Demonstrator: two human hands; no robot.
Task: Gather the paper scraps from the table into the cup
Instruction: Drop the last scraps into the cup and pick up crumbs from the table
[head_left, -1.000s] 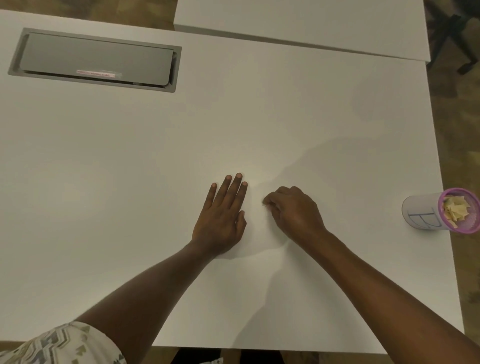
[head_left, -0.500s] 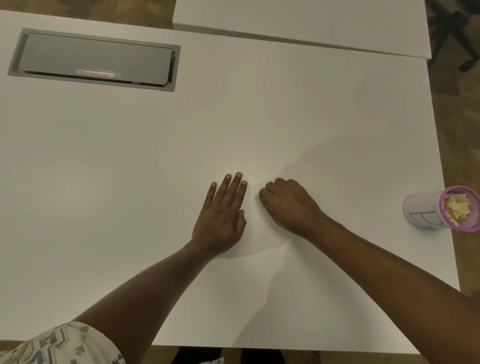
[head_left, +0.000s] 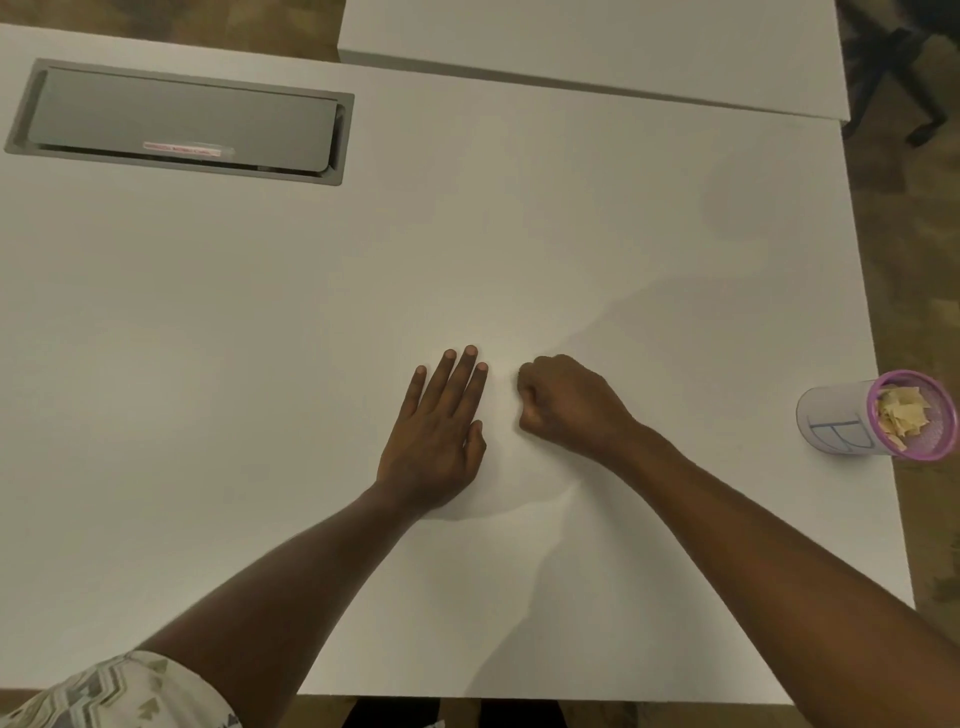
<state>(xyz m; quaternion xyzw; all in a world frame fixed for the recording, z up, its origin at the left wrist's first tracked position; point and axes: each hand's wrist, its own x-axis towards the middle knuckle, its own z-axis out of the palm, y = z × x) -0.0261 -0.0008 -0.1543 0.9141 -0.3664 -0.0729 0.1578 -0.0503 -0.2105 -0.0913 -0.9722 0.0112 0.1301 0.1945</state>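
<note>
My left hand (head_left: 434, 431) lies flat on the white table (head_left: 260, 338), palm down, fingers straight and close together. Just to its right my right hand (head_left: 569, 408) rests on the table with the fingers curled into a fist; nothing shows inside it. The cup (head_left: 852, 415), white with a purple rim, stands at the table's right edge, well to the right of both hands. Yellowish paper scraps (head_left: 901, 415) fill it. I see no loose scraps on the table.
A grey cable hatch (head_left: 182, 122) is set into the table at the far left. A second white table (head_left: 597, 47) adjoins at the back. Chair legs (head_left: 904, 78) stand on the floor at the far right.
My right hand has curled its fingers from a loose, knuckles-up pose into a tighter fist and drawn back slightly. The left hand has stayed flat in place.
</note>
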